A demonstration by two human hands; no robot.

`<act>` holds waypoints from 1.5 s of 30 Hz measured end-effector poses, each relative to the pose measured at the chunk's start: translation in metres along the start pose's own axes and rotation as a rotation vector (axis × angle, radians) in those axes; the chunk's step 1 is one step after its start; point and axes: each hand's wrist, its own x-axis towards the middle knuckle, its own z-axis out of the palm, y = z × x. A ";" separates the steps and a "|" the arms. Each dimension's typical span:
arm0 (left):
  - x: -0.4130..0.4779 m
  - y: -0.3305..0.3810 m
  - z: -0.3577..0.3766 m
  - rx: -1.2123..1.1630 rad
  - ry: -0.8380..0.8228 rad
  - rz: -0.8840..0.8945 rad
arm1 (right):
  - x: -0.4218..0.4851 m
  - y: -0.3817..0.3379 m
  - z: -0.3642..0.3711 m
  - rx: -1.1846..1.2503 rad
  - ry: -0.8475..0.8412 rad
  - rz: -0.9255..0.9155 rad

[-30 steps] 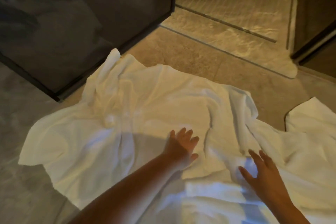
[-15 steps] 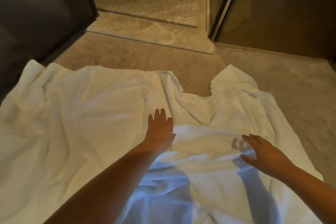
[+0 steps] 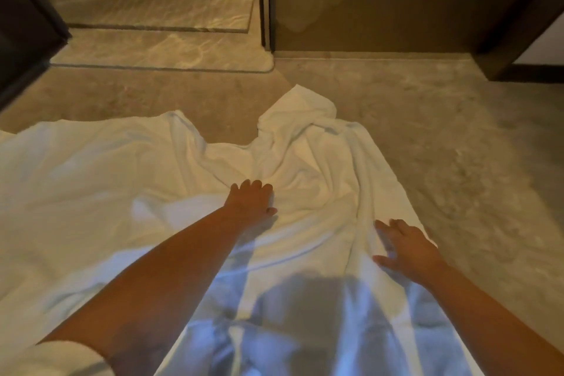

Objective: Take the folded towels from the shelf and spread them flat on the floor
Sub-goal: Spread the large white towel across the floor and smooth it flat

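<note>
**Q:** Where are your fingers, and what are they doing?

**A:** My left hand [image 3: 250, 201] lies palm down at the centre of the frame. Its fingers [image 3: 253, 186] are straight and close together, pressing the white towel [image 3: 91, 192] and gripping nothing. My right hand [image 3: 406, 249], lower right, is spread wide and holds nothing either. Whether its palm touches the cloth or hovers just over it, I cannot tell.

**Q:** And the towel itself?

**A:** It is unfolded on the stone floor [image 3: 457, 146], across the left and lower frame, and not yet flat. A raised ridge [image 3: 361, 186] runs up-frame between my hands toward a crumpled corner [image 3: 300, 113] bunched at upper centre. That corner lies almost straight ahead of my left fingertips, so the left hand is the nearer. In my judgement the next smoothing stroke goes up-frame along that line.

**Q:** What can't be made out?

**A:** The frame cuts off the towel's left and bottom edges. My own bluish shadow [image 3: 305, 314] covers the lower part. I cannot tell whether this is one sheet or two overlapping. No shelf shows, only a marble step [image 3: 158, 49] at upper left and a dark panel [image 3: 381, 9] at upper right.
</note>
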 end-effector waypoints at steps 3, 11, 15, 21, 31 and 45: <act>0.004 0.024 0.012 0.066 0.031 -0.024 | -0.006 0.012 0.011 -0.085 0.023 0.002; 0.028 0.077 0.041 -0.016 0.004 -0.060 | -0.065 0.111 0.036 -0.032 0.001 0.206; 0.032 0.099 0.053 0.092 0.010 -0.006 | -0.104 0.142 0.053 -0.032 -0.006 0.253; 0.027 0.115 0.059 0.195 -0.033 0.123 | -0.130 0.144 0.052 -0.022 0.092 0.211; 0.027 0.119 0.059 0.071 0.075 0.188 | -0.008 0.082 0.007 -0.003 0.018 -0.045; 0.081 0.131 0.034 -0.061 -0.213 -0.009 | -0.073 0.130 0.024 0.016 0.124 0.132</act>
